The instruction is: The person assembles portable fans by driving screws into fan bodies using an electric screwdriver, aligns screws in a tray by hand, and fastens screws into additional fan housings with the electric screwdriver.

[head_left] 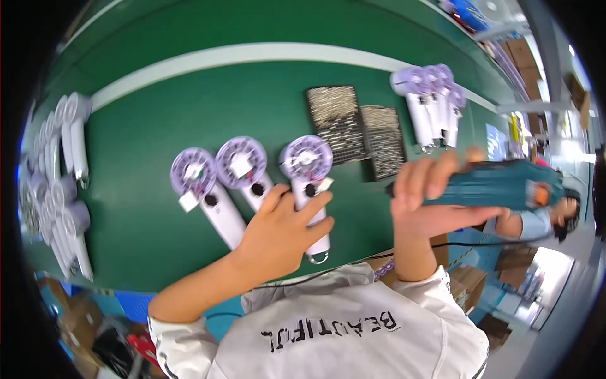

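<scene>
My left hand (284,230) lies over the white handle of a purple handheld fan (307,158), its fingers curled around that handle. The fan's round head faces up, with wires and a small white tag showing. To its left lie two similar fans, a middle fan (241,163) and a left fan (221,211), both with round heads toward the far side. My right hand (420,196) grips a teal electric screwdriver (492,184) held sideways above the table's right part. The screwdriver's dark tip points left, and its cord trails below.
Two black trays of screws, a larger tray (338,151) and a smaller tray (386,165), sit beyond my hands. Several fans (432,107) are grouped at the far right; more fans (60,189) line the left edge of the green table (139,126). Another person (536,218) is at the right.
</scene>
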Available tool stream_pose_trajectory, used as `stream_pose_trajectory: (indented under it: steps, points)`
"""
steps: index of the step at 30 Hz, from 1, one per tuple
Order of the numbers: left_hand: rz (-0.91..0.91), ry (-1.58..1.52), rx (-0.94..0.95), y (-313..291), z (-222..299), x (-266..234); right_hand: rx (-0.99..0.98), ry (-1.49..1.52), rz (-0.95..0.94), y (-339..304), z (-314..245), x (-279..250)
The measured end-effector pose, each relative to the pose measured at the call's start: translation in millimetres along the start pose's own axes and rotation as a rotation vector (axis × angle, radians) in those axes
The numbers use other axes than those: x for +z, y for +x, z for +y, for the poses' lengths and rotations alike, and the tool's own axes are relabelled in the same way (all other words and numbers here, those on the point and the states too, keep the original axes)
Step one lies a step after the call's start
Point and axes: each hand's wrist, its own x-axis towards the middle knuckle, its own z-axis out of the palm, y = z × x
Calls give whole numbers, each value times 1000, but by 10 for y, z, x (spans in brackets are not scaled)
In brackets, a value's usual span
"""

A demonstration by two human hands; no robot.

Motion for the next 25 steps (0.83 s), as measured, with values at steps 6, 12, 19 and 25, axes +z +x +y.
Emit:
stream_pose_trajectory:
  steps: [6, 12, 19, 25]
  points:
    - [-259, -63, -74, 28, 79, -315, 111, -50, 424, -680, -71, -313]
    - [-150, -13, -145, 117, 113, -224, 71, -66, 399, -881, -86, -330]
    - [-33, 121, -20, 150, 401, -205, 284, -150, 373, -685, -270, -387]
    - [-70, 151, 203, 121, 718, -84, 519, -150, -52, -489, -197, -388]
